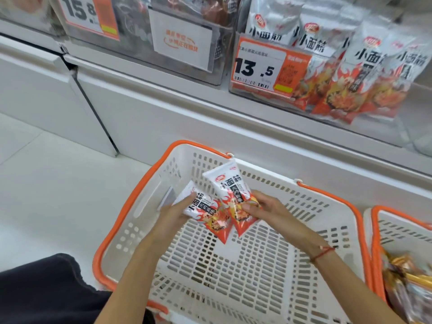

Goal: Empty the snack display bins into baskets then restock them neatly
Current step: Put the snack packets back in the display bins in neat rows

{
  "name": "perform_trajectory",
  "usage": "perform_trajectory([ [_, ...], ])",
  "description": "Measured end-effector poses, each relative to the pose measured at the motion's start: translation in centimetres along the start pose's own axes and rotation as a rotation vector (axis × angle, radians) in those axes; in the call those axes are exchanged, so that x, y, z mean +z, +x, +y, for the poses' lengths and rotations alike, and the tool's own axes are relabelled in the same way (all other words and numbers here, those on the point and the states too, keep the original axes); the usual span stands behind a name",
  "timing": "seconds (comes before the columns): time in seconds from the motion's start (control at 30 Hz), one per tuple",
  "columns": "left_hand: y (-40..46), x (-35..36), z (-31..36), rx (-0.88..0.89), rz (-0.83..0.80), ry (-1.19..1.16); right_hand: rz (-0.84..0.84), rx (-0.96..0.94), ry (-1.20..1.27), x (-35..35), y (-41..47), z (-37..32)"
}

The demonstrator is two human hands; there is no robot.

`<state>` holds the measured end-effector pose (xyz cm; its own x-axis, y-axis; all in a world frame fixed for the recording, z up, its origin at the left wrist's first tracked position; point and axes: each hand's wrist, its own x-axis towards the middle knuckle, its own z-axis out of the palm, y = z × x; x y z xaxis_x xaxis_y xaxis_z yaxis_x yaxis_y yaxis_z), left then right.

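Both hands are over the white basket (233,265) with orange rim: the left hand (174,215) has its fingers curled round 1 white-and-red snack packet (205,211), and the right hand (264,210) pinches a 2nd snack packet (231,190) at its lower end, top tilted away. Neither packet touches the basket floor. More matching packets (350,66) stand in the clear display bin (236,90) above right, behind a 13.5 price tag (264,69), and a second basket (378,230) sits at right holding other snacks.
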<state>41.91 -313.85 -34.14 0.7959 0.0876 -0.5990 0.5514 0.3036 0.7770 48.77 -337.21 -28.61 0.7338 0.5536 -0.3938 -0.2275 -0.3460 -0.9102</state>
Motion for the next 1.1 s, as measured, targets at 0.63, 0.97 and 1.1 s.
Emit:
perform_trajectory([
  [0.63,-2.4,-3.2,7.7,0.537,0.544,0.105,-0.101,0.159,-0.145,9.5,9.5,1.7],
  [0.97,-2.3,-2.7,7.1,0.331,0.465,0.145,-0.198,0.538,-0.123,13.3,10.4,7.5],
  [1.1,-1.9,-2.2,7.7,0.304,0.382,0.010,-0.025,0.310,0.095,9.1,11.8,4.1],
])
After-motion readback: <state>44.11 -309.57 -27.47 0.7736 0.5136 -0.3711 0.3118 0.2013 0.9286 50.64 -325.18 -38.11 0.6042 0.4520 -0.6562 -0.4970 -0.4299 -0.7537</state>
